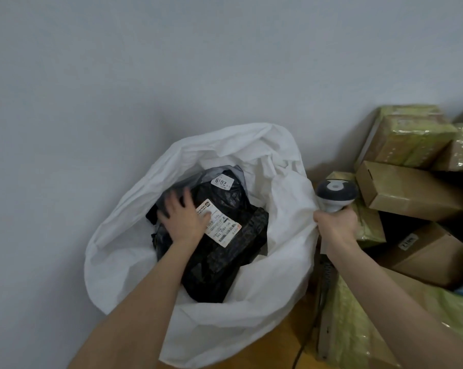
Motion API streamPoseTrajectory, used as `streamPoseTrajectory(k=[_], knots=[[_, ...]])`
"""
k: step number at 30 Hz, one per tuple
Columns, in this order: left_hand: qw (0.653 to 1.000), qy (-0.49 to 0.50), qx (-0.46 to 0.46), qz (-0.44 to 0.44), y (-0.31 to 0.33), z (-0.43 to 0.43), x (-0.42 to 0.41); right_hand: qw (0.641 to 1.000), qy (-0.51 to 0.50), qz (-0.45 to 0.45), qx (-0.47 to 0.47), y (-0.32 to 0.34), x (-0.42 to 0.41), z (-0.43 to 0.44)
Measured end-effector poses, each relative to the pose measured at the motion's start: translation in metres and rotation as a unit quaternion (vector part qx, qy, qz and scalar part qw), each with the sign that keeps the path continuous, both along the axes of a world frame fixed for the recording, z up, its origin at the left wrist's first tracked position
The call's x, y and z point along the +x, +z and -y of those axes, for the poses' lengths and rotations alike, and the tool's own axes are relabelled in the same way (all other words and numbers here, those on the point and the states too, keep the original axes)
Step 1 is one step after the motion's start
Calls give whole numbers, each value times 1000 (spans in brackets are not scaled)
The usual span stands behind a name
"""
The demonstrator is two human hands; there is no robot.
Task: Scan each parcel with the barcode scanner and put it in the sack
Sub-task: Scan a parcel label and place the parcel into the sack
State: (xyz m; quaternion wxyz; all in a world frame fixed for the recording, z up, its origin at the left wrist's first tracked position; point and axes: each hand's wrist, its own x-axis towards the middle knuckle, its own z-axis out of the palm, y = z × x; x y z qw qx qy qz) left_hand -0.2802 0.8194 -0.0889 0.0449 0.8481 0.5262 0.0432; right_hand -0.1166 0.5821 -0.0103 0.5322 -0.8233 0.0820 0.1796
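With my left hand (184,218) spread flat I press the black parcel (225,262) low into the sack (225,323), my right hand (335,225) gripping the scanner (336,191) outside.

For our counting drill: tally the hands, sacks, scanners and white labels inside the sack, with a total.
Hands: 2, left hand, right hand
Sack: 1
Scanner: 1
Labels in the sack: 2, small label, long label
Total: 6
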Motion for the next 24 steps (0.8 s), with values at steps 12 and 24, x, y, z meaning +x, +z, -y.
streamPoseTrajectory(k=[12,24], knots=[[967,-237,11,-87,-1,21,4,1000,8,-8,-23,7,-1,-5],[949,-186,-128,-221,-33,-15,-1,999,12,7,-28,-7,2,-12]])
